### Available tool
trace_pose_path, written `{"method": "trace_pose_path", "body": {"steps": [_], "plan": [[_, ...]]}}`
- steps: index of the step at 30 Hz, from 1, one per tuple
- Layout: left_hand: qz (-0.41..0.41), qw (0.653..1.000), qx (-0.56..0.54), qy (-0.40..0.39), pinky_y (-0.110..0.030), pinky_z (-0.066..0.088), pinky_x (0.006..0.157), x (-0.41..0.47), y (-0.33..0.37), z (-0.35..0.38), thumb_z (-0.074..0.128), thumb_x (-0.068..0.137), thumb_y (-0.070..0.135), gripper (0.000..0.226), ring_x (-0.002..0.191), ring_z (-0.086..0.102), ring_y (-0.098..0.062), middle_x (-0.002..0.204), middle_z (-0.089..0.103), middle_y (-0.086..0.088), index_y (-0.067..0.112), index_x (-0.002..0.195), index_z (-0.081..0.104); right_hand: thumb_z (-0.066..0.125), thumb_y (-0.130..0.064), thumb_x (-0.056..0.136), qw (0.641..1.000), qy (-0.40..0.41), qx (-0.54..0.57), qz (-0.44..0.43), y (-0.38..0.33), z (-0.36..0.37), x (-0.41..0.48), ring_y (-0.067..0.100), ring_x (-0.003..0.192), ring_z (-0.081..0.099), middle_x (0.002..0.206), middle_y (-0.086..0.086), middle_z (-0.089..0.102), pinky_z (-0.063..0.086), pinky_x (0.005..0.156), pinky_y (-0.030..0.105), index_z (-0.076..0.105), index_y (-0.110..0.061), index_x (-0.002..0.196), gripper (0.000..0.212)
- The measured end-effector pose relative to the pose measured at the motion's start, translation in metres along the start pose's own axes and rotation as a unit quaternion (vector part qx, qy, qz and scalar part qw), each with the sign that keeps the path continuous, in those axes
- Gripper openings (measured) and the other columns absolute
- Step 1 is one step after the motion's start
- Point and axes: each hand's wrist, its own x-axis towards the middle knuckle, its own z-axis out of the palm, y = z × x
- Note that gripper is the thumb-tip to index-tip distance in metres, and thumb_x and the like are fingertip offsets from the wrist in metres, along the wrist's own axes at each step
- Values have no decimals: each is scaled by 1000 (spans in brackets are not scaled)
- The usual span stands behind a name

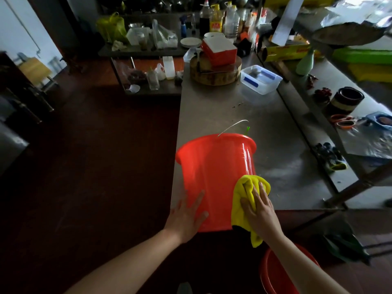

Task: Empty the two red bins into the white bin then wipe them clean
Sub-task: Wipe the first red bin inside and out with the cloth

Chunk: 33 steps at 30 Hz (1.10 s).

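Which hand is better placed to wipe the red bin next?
Probably the right hand: it presses the yellow cloth against the red bin, while the left hand rests flat on its side.

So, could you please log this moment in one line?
step: wiping | left hand: flat on red bin | right hand: presses yellow cloth on it | second red bin: lower right

Two red bins: first bin (pixel 216 179) at steel table (pixel 222 107) near edge, second bin (pixel 275 276) on floor below table's near end. One yellow cloth (pixel 244 200). Two hands: left hand (pixel 186 217), right hand (pixel 261 211). Table's far end: one chopping block (pixel 215 71), one clear tub (pixel 261 79).
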Motion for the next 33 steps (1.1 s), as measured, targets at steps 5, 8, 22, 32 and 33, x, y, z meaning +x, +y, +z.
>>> {"method": "trace_pose_path", "body": {"steps": [5,8,22,32,33], "plan": [[-16,988,-146,-38,-45,28,120,3,13,11,25,82,89,77,154,16,-31,166,-24,-3,69,140,-22,46,-76,87,998,-25,59,23,11,-13,-2,21,154,13,164,-27,-6,39,109,47,9,-78,137,63],[-16,983,-183,-29,-41,21,119,9,18,19,29,79,93,82,154,2,-22,165,-27,2,70,141,-20,46,-83,81,995,-39,86,29,18,-21,-1,13,150,12,165,-26,-7,39,104,40,8,-81,134,65],[-58,891,-448,46,-44,20,126,16,28,31,41,97,70,74,150,20,-1,166,13,21,52,156,1,57,-86,74,987,-48,148,44,30,-29,2,-5,140,14,157,-34,6,31,107,29,27,-64,142,78],[9,909,-416,11,-44,51,104,-10,52,-79,68,89,55,92,135,52,-16,149,48,7,43,159,10,56,-74,85,981,-138,88,99,-68,-119,93,24,134,51,151,0,50,42,112,39,36,-42,153,78],[-15,904,-427,12,-46,57,95,-12,54,-88,67,90,54,87,129,56,-18,145,51,8,49,157,12,53,-78,84,980,-156,79,99,-82,-127,99,25,132,53,149,1,51,43,111,39,36,-43,152,79]]}}
